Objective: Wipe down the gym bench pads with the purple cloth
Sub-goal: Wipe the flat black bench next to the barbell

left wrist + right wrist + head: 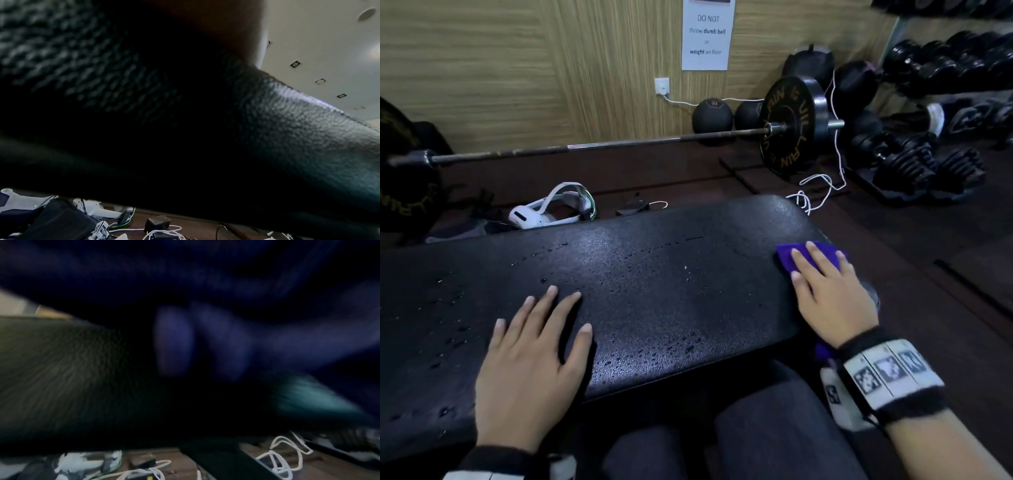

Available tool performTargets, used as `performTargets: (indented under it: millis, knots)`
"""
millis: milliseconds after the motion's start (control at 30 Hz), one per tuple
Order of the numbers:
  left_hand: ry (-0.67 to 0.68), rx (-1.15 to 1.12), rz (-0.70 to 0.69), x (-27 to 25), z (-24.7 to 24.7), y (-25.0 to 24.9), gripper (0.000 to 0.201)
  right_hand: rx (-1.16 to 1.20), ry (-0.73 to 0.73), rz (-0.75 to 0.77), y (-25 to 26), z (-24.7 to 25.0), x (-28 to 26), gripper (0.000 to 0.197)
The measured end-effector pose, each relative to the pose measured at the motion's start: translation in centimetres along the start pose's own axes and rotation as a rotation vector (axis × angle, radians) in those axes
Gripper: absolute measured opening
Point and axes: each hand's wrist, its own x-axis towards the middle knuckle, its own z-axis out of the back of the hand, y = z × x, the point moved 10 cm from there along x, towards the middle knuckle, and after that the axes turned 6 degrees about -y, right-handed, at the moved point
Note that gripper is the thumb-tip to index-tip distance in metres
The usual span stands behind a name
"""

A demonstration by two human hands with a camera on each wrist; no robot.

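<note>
A black textured bench pad (654,284) spans the head view, dotted with small droplets. My right hand (825,291) lies flat with straight fingers on the purple cloth (787,258) at the pad's right end, pressing it down. My left hand (534,349) rests flat on the pad's near left part, fingers spread, holding nothing. The left wrist view shows the pad's rounded edge (298,129) close up. In the blurred right wrist view the purple cloth (205,340) fills the upper part above the pad (61,369).
A loaded barbell (791,126) lies on the floor behind the bench, with medicine balls (712,114) and a dumbbell rack (945,85) to the right. A white headset (551,209), a charger and white cables (822,192) lie on the floor just past the pad. My knees (756,428) are below it.
</note>
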Motion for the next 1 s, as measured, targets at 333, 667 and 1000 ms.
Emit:
performTargets:
  millis: [333,667,1000]
  knots:
    - [0.0,-0.008,-0.004,-0.3,0.1,0.0,0.063,0.188,-0.048,0.75,14.5,2.6,-9.2,0.04]
    - [-0.021,-0.013,0.011,-0.2,0.3,0.0,0.063,0.03,0.067,0.284,5.7,-1.4,-0.7,0.052]
    - [-0.012,-0.001,0.01,-0.3,0.2,0.1,0.061,0.113,-0.067,0.874,14.5,2.9,-10.7,0.05]
